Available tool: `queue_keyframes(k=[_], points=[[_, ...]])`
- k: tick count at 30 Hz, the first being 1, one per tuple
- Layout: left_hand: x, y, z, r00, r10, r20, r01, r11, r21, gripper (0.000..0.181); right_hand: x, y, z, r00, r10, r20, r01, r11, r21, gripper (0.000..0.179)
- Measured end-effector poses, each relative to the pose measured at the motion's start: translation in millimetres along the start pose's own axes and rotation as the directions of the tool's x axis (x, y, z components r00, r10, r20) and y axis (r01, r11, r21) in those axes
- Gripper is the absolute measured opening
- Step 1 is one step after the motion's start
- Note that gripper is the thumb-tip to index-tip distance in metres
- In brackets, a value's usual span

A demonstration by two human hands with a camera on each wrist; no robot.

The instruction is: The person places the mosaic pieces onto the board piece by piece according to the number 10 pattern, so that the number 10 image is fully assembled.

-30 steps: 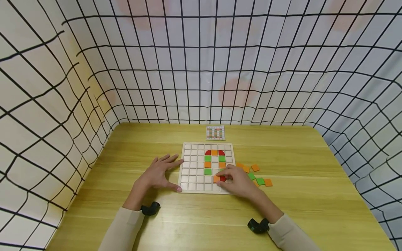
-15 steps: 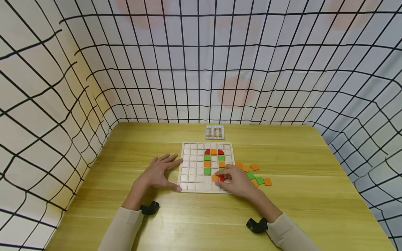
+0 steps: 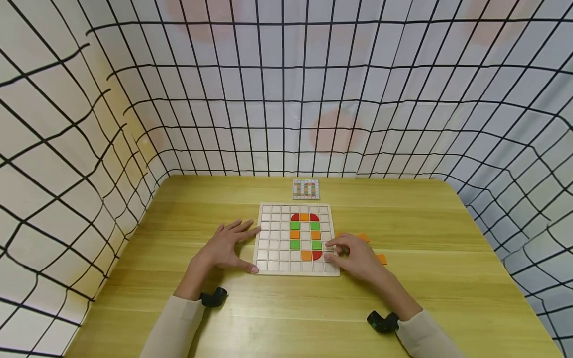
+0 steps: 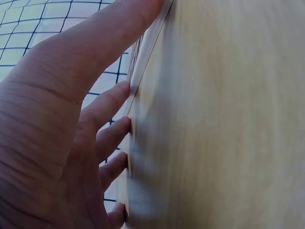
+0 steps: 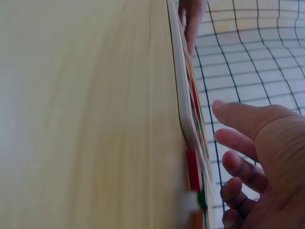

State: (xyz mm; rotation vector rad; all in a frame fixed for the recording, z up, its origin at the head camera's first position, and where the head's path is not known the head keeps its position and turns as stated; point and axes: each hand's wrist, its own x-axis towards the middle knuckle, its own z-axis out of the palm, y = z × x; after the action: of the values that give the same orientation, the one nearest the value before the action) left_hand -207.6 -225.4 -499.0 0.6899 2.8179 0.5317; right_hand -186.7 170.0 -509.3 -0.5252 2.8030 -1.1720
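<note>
A pale grid board (image 3: 274,255) lies on the table, with several orange, green and red tiles in its right half. The lower row has an orange tile (image 3: 306,255) beside a red rounded tile (image 3: 317,255). My left hand (image 3: 226,247) is spread at the board's left edge; its thumb and a fingertip touch that edge. Over the right edge hovers my right hand (image 3: 358,257), its thumb and index finger apart. In the right wrist view, the right hand (image 5: 271,157) has loosely curled fingers and no tile between them.
Loose tiles lie right of the board, partly hidden by the right hand; one orange tile (image 3: 382,259) shows beyond it. Behind the board rests a small pattern card (image 3: 306,189). A black-grid netting (image 3: 295,114) surrounds the wooden table (image 3: 215,199).
My right hand has let go of the orange tile and moved right, uncovering the orange and red tiles in the lower row. My left hand has stayed in place.
</note>
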Motion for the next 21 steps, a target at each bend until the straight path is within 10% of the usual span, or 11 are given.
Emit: queue_keyframes(k=[21], points=[[-0.4, -0.8, 1.0, 1.000, 0.009, -0.011, -0.009, 1.000, -0.029, 0.113, -33.9, 29.9, -25.2, 0.999, -0.019, -0.026, 0.016, 0.996, -0.091, 0.017]])
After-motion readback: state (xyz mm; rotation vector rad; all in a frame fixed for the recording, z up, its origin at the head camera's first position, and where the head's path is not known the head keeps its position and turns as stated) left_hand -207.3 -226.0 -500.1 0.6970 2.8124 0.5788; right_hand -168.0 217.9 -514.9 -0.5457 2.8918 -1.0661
